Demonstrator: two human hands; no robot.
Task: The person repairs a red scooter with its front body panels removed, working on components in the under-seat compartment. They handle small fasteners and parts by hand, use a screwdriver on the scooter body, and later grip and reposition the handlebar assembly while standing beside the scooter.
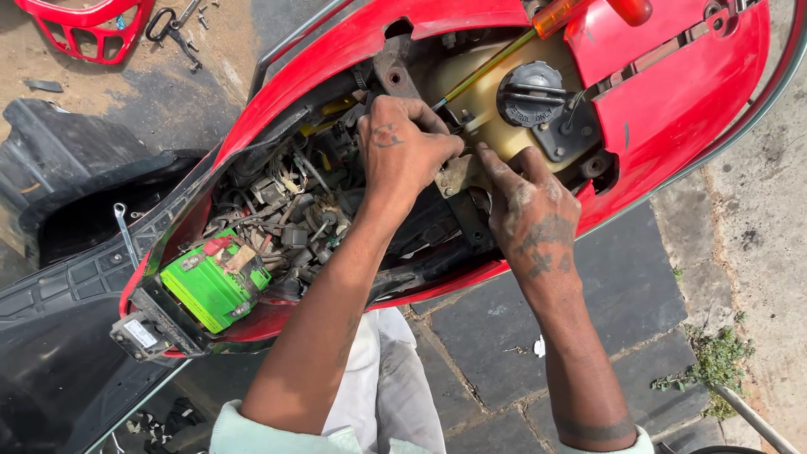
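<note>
Hands (471, 181) grip bracket (458, 172) (green battery (214, 286) leftward).

The scooter body (672, 92) is bright glossy red, and a loose panel (84, 25) on the sandy ground is the same red. Inside the open shell sits a vivid green battery (214, 286) with a small red cap, among grey and black wiring (294, 210). The fuel tank (479, 92) is pale yellowish cream with a black cap (530, 92). A screwdriver (538, 34) has a clear orange handle. The left hand (403, 151) and right hand (534, 219) are smudged with dark grease marks. The floorboard (50, 336) is black. The paving (622, 294) is dark grey slate. The sleeves (252, 437) are pale mint.
</note>
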